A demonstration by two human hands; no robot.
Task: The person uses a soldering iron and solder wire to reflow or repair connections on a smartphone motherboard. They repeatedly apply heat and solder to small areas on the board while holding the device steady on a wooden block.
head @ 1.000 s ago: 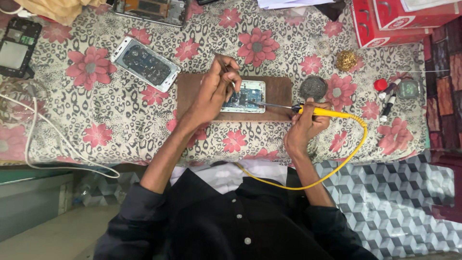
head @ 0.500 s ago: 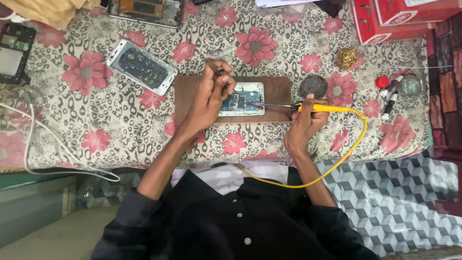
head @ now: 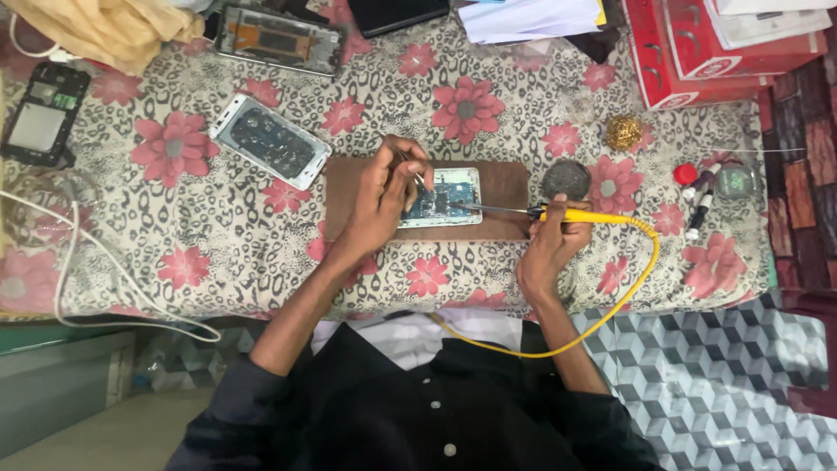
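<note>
Centrally, an opened phone with its blue-green circuit board exposed (head: 445,197) is laid flat on a brown rectangular wooden board (head: 506,187), which rests on a table covered with a leopard-patterned cloth with pink flowers (head: 218,253). The left hand (head: 384,201) is curled over the left part of the phone, its fingers closed narrowly around a thin metal tool, probably tweezers (head: 411,170), whose tip is pointed down at the circuit board. The right hand (head: 549,249) is set at the board's right end and is wrapped around the yellow handle of a soldering iron (head: 575,215); the iron's dark metal shaft is held nearly level and is aimed leftward, with its tip brought onto or just above the phone's circuitry; actual contact cannot be told. A yellow cable (head: 610,305) is looped from the handle down past the table edge and across the person's dark shirt.

Just beside the board's upper right corner a round dark grey pad (head: 567,179) is seen, and a brassy wire-wool ball (head: 624,133) lies beyond it. A white-framed phone housing (head: 270,141) is placed to the left of the board, well apart from it. Red cardboard boxes (head: 689,52) are stacked at the far right corner, and a white cord (head: 96,262) is trailed across the left side.
</note>
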